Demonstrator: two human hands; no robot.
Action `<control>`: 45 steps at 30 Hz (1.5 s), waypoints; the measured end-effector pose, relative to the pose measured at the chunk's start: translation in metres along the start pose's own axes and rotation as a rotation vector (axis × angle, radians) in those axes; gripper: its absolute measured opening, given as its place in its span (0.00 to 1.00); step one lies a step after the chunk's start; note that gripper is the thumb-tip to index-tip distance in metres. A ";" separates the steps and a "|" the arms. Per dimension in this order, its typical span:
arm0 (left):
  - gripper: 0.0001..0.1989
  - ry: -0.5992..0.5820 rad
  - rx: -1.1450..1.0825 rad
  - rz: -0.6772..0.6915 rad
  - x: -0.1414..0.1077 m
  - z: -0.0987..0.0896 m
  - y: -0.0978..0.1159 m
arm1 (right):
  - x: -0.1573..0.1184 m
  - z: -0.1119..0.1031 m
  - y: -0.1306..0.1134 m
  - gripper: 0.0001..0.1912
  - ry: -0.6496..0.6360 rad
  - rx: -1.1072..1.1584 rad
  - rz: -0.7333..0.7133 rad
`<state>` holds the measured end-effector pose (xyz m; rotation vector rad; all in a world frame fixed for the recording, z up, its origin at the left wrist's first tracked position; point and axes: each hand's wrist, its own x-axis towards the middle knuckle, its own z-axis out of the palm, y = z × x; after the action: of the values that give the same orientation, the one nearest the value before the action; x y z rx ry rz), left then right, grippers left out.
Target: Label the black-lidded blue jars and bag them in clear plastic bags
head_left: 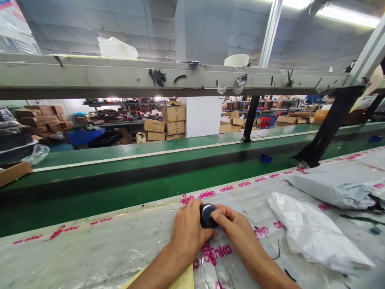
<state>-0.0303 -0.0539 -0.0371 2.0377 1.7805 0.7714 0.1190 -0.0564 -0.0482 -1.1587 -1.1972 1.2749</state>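
A small round black object (207,216) with a glossy top is held just above the plastic-covered table (135,241), near its far edge. My left hand (190,224) wraps round its left side, with the thumb beneath it. From the right, my right hand (233,224) pinches its rim, the thumb resting on the glossy top. Part of the object is hidden by my fingers. Under my left forearm lies a pale yellow sheet (185,279).
White plastic bags (315,233) and a grey bag (333,186) lie to the right. Beyond the table runs a green conveyor belt (144,184) bearing a small blue item (266,157). Dark posts (327,124) and a shelf beam (114,76) stand over it.
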 end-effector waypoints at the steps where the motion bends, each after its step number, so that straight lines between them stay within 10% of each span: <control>1: 0.24 0.005 0.003 0.000 0.000 0.001 0.000 | 0.000 0.000 0.000 0.16 0.001 -0.001 0.003; 45: 0.20 0.049 0.041 0.054 -0.004 0.006 0.002 | 0.002 -0.001 0.015 0.14 0.093 -0.100 -0.057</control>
<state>-0.0254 -0.0578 -0.0420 2.1181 1.7889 0.8138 0.1191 -0.0545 -0.0637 -1.2335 -1.2278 1.1175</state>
